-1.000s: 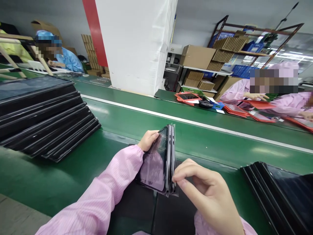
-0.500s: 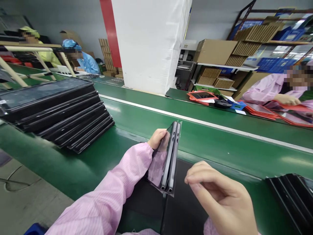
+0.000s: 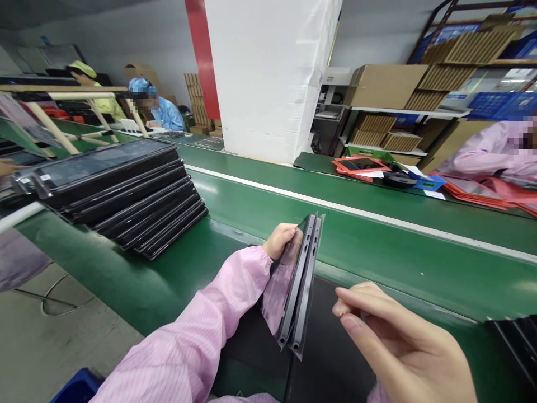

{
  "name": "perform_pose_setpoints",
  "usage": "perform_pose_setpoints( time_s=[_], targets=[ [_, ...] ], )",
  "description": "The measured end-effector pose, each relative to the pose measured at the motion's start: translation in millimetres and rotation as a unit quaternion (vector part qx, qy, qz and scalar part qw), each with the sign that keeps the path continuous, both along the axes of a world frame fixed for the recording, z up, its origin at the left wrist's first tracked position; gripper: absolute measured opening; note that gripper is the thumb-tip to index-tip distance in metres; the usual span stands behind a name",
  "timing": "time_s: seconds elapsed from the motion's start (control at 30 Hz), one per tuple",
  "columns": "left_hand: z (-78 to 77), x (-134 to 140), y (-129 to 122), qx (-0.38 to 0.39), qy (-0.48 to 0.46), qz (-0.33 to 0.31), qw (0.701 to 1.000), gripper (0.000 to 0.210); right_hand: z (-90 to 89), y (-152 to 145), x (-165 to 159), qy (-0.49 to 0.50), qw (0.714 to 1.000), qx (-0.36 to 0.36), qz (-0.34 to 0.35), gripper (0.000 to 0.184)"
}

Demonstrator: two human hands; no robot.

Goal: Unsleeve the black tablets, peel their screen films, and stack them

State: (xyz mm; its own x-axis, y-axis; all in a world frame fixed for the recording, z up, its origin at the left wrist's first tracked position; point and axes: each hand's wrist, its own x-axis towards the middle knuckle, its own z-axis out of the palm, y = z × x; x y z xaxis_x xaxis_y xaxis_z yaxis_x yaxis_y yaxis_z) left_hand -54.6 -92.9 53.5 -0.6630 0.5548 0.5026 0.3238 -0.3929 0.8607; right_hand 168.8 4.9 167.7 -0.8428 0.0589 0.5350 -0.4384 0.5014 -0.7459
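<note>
Green bench (image 3: 470,268), with black mat (image 3: 327,347) taken as landmark. Directly above mat: two tablets (image 3: 297,280) in clear wrap (image 3: 299,355), stood on edge and tilted, long edges toward camera, narrow gap between. Cannot tell from this angle whether touching mat or held just clear of it.

Left hand (image 3: 279,240), at far left of mat: closed on far end of tablets, thumb over the near face, fingers hidden behind. Right hand (image 3: 390,336), over right side of mat: thumb and fingers drawn to a narrow pinch, nothing visible between, well apart from tablets.

Changed over the last second: right fingertips away from tablet edge, formerly right beside it. Pair turned slightly, with more of edges and gap showing. View swung left as well, with less of right stack (image 3: 518,341) in shot.

Meaning for the work, as judged: both tablets in left grip alone, right hand without load.

Left of mat: slanted stack of wrapped black tablets (image 3: 138,193). Beyond mat: white pillar (image 3: 260,78); farther right of it, red covers (image 3: 470,196) before a co-worker in pink (image 3: 482,148). Beyond mat to far left: co-worker in blue (image 3: 168,115).
</note>
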Motion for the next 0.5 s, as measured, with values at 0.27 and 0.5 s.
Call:
perform_pose_setpoints(
  time_s=[0.27,0.5],
  targets=[
    [7.4,3.8,-1.4,-0.012,0.031,-0.003,0.999,0.070,6.3,0.0,-2.4,0.012,0.999,-0.029,0.015,0.017],
    [1.4,1.0,0.1,-0.025,0.060,0.003,0.998,0.069,5.3,0.5,-2.6,-0.023,0.998,-0.028,0.042,0.018]
  ],
)
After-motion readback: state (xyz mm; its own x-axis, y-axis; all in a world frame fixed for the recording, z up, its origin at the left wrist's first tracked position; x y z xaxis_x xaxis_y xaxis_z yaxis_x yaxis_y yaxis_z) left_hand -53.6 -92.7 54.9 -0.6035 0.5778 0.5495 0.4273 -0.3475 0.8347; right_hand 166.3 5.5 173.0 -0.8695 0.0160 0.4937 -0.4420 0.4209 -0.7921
